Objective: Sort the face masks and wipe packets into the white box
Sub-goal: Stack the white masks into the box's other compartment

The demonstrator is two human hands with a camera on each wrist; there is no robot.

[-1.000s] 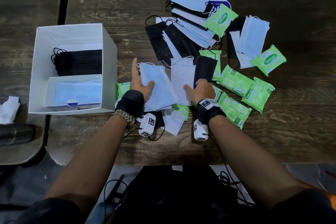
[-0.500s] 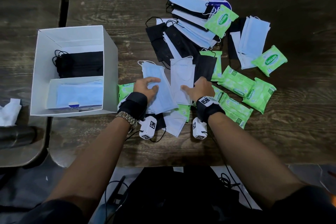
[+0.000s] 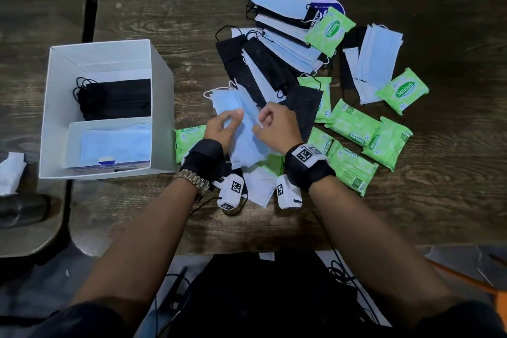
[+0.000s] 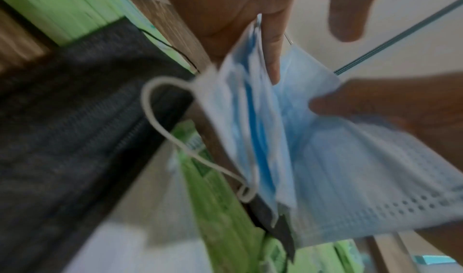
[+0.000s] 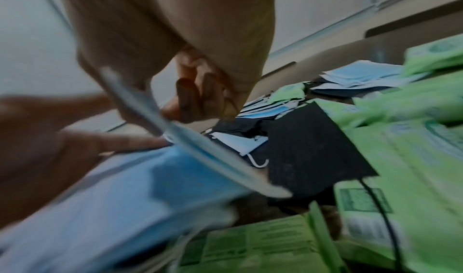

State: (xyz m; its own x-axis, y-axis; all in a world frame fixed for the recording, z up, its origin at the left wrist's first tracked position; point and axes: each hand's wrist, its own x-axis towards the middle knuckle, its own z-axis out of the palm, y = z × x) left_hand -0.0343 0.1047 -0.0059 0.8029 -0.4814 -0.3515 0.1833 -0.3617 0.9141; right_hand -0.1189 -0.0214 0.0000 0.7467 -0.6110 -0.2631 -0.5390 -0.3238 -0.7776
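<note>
"Sanicare" and "15" on green wipe packets (image 3: 402, 90).

White box (image 3: 162, 74), open-topped, two compartments: black masks (image 3: 118, 99) behind, blue masks (image 3: 115, 143) in front. Loose blue masks (image 3: 378, 57), black masks (image 3: 238, 63) and green wipe packets (image 3: 354, 123) lie overlapping to its right.

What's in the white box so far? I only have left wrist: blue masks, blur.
Observer: Head view shows the white box with black masks in the far compartment and blue masks in the near one.
Operator: Any wipes inside?
Observer: None visible; the green wipe packets all lie on the table.
Operator: Where's the box from my hand?
Observer: Just left of the left hand; one packet lies between them.
</note>
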